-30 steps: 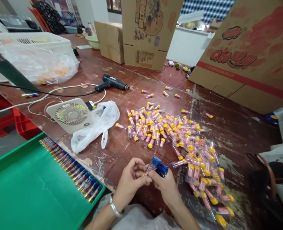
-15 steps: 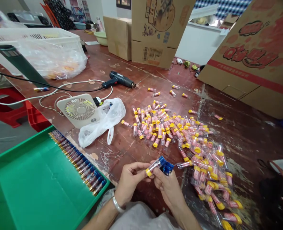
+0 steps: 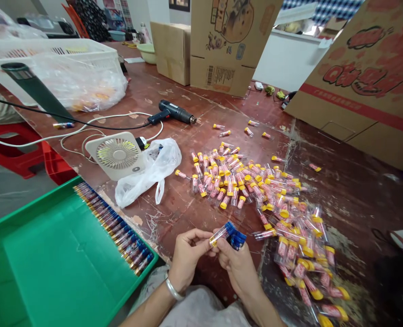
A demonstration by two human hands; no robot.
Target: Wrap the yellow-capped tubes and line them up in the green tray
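Between my two hands is a small tube (image 3: 219, 235) of pink candy in a blue and gold printed sleeve, tilted up to the right. My left hand (image 3: 189, 254) pinches its lower, capped end with the fingertips. My right hand (image 3: 237, 265) is closed on a bunch of blue wrapper sleeves (image 3: 237, 239), its thumb against the tube. Some of the fingers are hidden behind the tube and sleeves. Beyond my hands lies a pile of clear tubes (image 3: 230, 181) with yellow caps and pink contents. Sleeved tubes (image 3: 119, 231) lie in a row along the edge of the green tray (image 3: 51, 272).
A small fan (image 3: 117, 156) and a white plastic bag (image 3: 146, 175) lie left of the pile. Behind them are a heat gun (image 3: 174, 112) with its cord and a dark green cylinder (image 3: 37, 93). Cardboard boxes (image 3: 368, 86) stand at the back and right.
The printed sleeve now reaches further down the tube, over the yellow cap. Both hands stay nearly in place, and the whole view has shifted slightly.
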